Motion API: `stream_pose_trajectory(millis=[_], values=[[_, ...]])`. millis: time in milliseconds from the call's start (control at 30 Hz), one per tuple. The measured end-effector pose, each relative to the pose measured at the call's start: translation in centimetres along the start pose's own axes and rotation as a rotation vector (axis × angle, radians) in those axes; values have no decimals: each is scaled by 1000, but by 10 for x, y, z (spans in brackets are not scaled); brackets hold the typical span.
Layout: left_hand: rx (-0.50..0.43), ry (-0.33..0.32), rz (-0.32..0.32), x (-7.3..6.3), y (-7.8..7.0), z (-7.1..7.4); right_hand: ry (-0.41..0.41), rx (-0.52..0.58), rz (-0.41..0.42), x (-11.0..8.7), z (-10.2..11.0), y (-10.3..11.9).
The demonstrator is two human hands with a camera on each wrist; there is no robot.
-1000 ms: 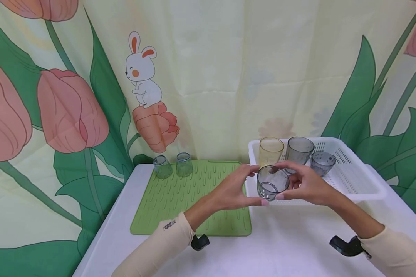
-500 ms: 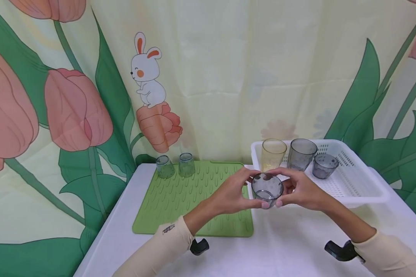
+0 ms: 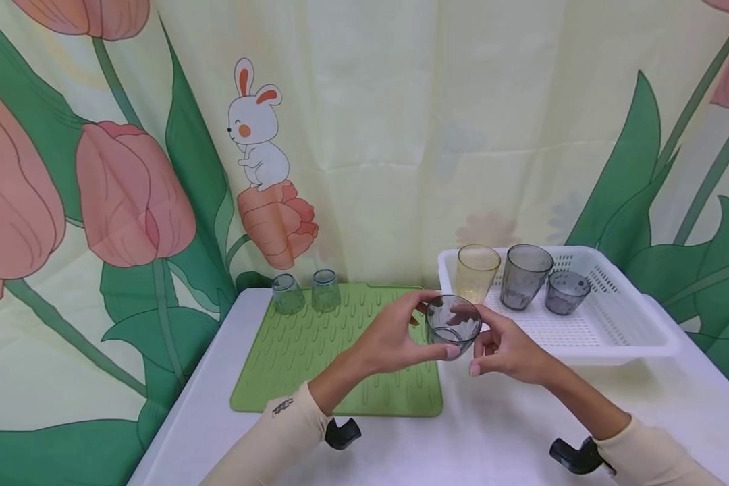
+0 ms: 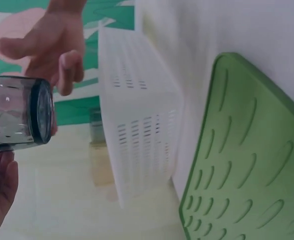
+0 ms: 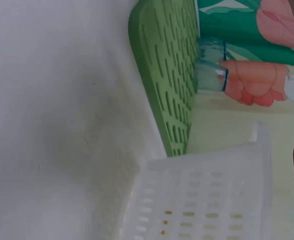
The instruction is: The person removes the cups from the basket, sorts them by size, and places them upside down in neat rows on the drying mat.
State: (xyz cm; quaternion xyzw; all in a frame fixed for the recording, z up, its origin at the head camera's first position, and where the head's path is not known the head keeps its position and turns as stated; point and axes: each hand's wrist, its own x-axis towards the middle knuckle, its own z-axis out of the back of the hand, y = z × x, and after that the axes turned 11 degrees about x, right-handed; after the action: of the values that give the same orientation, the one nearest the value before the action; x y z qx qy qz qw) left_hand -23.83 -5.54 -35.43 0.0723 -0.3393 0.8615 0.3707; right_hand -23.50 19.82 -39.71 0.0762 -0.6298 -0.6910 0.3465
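The left hand [image 3: 395, 337] curls its fingers and thumb round a smoky grey, see-through cup [image 3: 453, 326], tipped mouth-forward above the edge of the ribbed green mat [image 3: 316, 351]. The right hand [image 3: 507, 347] hangs loosely open just beside it, holding nothing. Three more cups stand in the perforated white plastic basket [image 3: 613, 324] on the white counter [image 3: 498, 432].

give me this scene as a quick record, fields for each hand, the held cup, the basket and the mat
left hand: grips the grey cup
right hand: beside the cup, fingers loose, apparently not gripping it
grey cup: tilted, in the air between mat and basket
basket: white, holds a yellow cup and two grey cups
green mat: two small cups upside down at its far edge
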Motion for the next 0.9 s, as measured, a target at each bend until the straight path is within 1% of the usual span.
stream_pose_trajectory(millis=[100,167,400,500,667,733,900], values=[[-5,-17,-9,0,-2,4,14,38,-13,3,-9,-6],[-4,-26,-19,0,-3,6,10,35,-20,6,-15,-10],[-14,-55,-12,-3,-3,8,-41,14,-39,12,-29,-17],[-36,-54,-7,-5,-2,8,-49,29,-36,12,-30,-18],[-71,-42,10,-9,2,11,-85,63,-71,8,-27,-16],[-77,-36,17,-11,4,11,-102,60,-86,6,-25,-15],[-83,-17,41,-16,10,11,-114,66,-105,2,-21,-16]])
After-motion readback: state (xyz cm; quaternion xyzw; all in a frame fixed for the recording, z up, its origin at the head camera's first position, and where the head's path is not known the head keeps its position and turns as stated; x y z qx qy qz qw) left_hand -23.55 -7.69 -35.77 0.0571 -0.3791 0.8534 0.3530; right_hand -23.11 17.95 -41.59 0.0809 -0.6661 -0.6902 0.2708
